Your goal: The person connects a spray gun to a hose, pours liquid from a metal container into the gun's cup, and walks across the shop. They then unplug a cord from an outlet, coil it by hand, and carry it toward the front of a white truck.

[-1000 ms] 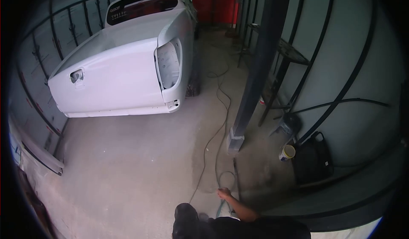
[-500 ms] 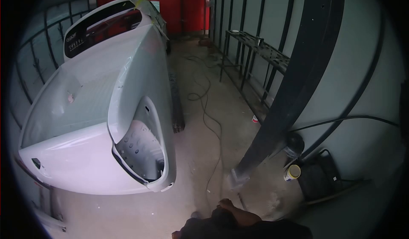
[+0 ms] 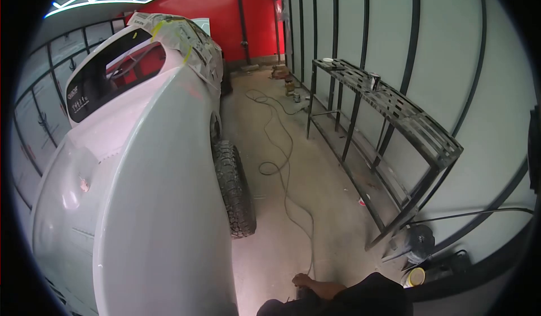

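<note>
Through the head camera I have the right hand point(image 3: 303, 280) low in view, by the near stretch of a dark hose point(image 3: 313, 248); its fingers look curled, but I can't tell whether they grasp the hose or merely pass over it; the left hand is out of my sight, so I can't tell its grip; the hose snakes off along the floor point(image 3: 267, 262), looping near the rear tyre point(image 3: 235, 195); to its left stands a white pickup point(image 3: 163, 203); to its right, a black metal rack point(image 3: 401, 113) bears a silvery cup point(image 3: 373, 81).
</note>
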Motion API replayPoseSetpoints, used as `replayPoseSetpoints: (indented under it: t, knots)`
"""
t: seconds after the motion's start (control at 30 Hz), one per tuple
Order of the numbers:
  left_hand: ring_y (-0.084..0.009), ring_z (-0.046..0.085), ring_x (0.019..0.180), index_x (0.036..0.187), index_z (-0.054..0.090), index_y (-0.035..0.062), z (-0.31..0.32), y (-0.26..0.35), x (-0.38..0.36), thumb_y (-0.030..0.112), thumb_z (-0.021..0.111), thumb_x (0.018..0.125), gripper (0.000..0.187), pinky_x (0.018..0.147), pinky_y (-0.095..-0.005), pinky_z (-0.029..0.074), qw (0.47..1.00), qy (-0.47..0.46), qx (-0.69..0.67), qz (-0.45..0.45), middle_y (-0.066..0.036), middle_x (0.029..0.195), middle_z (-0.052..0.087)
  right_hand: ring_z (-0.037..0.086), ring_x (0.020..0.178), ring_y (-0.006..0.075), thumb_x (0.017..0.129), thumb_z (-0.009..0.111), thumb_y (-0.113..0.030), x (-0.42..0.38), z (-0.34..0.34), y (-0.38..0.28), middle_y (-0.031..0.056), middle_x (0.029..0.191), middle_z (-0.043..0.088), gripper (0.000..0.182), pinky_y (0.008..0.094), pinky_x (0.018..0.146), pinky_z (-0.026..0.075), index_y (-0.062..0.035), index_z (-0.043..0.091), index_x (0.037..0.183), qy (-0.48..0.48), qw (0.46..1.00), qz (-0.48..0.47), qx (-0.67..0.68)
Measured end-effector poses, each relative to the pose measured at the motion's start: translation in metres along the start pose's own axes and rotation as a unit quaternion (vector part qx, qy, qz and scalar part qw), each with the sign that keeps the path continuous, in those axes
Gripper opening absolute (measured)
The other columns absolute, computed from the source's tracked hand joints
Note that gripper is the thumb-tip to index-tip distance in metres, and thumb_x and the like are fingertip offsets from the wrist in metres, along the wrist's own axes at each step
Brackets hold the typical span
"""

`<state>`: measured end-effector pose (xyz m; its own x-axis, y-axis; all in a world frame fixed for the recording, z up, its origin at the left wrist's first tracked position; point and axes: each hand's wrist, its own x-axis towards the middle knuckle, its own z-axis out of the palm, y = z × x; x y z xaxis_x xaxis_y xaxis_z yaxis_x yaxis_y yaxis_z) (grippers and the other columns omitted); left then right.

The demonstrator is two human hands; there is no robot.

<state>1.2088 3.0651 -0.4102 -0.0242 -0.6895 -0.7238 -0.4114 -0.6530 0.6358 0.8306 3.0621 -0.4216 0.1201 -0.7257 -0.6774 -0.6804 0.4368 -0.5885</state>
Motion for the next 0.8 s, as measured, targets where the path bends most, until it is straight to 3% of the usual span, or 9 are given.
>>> replayPoseSetpoints:
  t: [0.1, 0.2, 0.3, 0.47, 0.5, 0.57, 0.63, 0.77, 0.8]
  knots:
    - [-0.0268, 0.065, 0.067, 0.104, 0.065, 0.014, 0.008, 0.077, 0.051, 0.03, 0.051, 0.083, 0.029, 0.056, -0.0463, 0.053, 1.0, 0.008, -0.025, -0.006, -0.009, 0.084, 0.068, 0.065, 0.064, 0.0144, 0.085, 0.059, -0.034, 0.071, -0.062, 0.005, 0.0098, 0.078, 0.069, 0.031, 0.0263, 0.052, 0.051, -0.0055, 0.067, 0.092, -0.046, 0.998, 0.006, 0.045]
    - [-0.0265, 0.065, 0.066, 0.104, 0.065, 0.014, 0.018, 0.139, 0.114, 0.031, 0.05, 0.084, 0.029, 0.055, -0.0459, 0.053, 0.999, 0.008, -0.042, -0.022, -0.009, 0.083, 0.067, 0.065, 0.065, 0.0155, 0.085, 0.06, -0.035, 0.105, -0.131, -0.033, 0.0091, 0.083, 0.07, 0.032, 0.0267, 0.053, 0.051, -0.0068, 0.066, 0.099, 0.006, 0.97, 0.033, 0.24]
    - [-0.0262, 0.065, 0.066, 0.104, 0.064, 0.0141, 0.032, 0.192, 0.185, 0.031, 0.05, 0.085, 0.03, 0.055, -0.0455, 0.054, 0.998, 0.001, -0.048, -0.047, -0.009, 0.083, 0.067, 0.066, 0.066, 0.0167, 0.087, 0.059, -0.032, 0.17, -0.197, -0.045, 0.0088, 0.086, 0.07, 0.032, 0.0268, 0.052, 0.051, -0.0081, 0.065, 0.108, -0.017, 0.965, 0.028, 0.259]
    - [-0.0256, 0.065, 0.065, 0.105, 0.063, 0.0141, 0.038, 0.289, 0.304, 0.033, 0.048, 0.087, 0.03, 0.054, -0.0448, 0.054, 0.995, -0.03, -0.016, -0.09, -0.01, 0.082, 0.067, 0.066, 0.062, 0.0152, 0.088, 0.055, -0.027, 0.273, -0.333, -0.035, 0.0074, 0.083, 0.069, 0.026, 0.0261, 0.049, 0.052, -0.0044, 0.067, 0.095, -0.009, 0.97, 0.063, 0.233]
    - [-0.0255, 0.065, 0.065, 0.105, 0.063, 0.0141, 0.038, 0.313, 0.325, 0.033, 0.048, 0.087, 0.03, 0.054, -0.0447, 0.054, 0.995, -0.036, -0.008, -0.094, -0.01, 0.082, 0.067, 0.067, 0.065, 0.0161, 0.089, 0.055, -0.028, 0.278, -0.373, -0.043, 0.0076, 0.085, 0.07, 0.028, 0.0271, 0.05, 0.052, -0.0031, 0.066, 0.095, 0.012, 0.959, 0.128, 0.251]
    - [-0.0253, 0.065, 0.065, 0.105, 0.063, 0.0142, 0.038, 0.371, 0.365, 0.033, 0.047, 0.087, 0.03, 0.053, -0.0444, 0.054, 0.994, -0.048, -0.004, -0.102, -0.01, 0.082, 0.067, 0.067, 0.065, 0.0162, 0.086, 0.058, -0.03, 0.294, -0.452, -0.043, 0.0086, 0.084, 0.07, 0.03, 0.0295, 0.052, 0.053, -0.0042, 0.067, 0.097, 0.087, 0.94, 0.127, 0.305]
    - [-0.0251, 0.065, 0.064, 0.105, 0.062, 0.0142, 0.036, 0.435, 0.405, 0.034, 0.047, 0.088, 0.03, 0.053, -0.0441, 0.054, 0.993, -0.054, -0.012, -0.108, -0.01, 0.082, 0.067, 0.065, 0.067, 0.0171, 0.089, 0.055, -0.024, 0.318, -0.527, -0.042, 0.0112, 0.091, 0.069, 0.033, 0.0279, 0.055, 0.053, -0.0059, 0.064, 0.115, 0.162, 0.922, 0.144, 0.321]
    - [-0.0246, 0.065, 0.064, 0.105, 0.061, 0.0143, 0.038, 0.55, 0.506, 0.035, 0.045, 0.089, 0.031, 0.052, -0.0436, 0.055, 0.989, -0.074, -0.072, -0.107, -0.01, 0.081, 0.067, 0.065, 0.062, 0.0182, 0.089, 0.052, -0.021, 0.371, -0.633, -0.022, 0.0118, 0.083, 0.069, 0.026, 0.0293, 0.054, 0.053, -0.0056, 0.067, 0.105, 0.283, 0.862, 0.123, 0.402]
    - [-0.0245, 0.065, 0.064, 0.106, 0.06, 0.0128, 0.035, 0.585, 0.535, 0.035, 0.045, 0.09, 0.031, 0.052, -0.0429, 0.055, 0.986, -0.094, -0.097, -0.1, -0.011, 0.081, 0.067, 0.065, 0.06, 0.0189, 0.089, 0.053, -0.022, 0.381, -0.659, -0.029, 0.012, 0.081, 0.069, 0.025, 0.03, 0.053, 0.053, -0.0056, 0.067, 0.102, 0.285, 0.862, 0.162, 0.387]
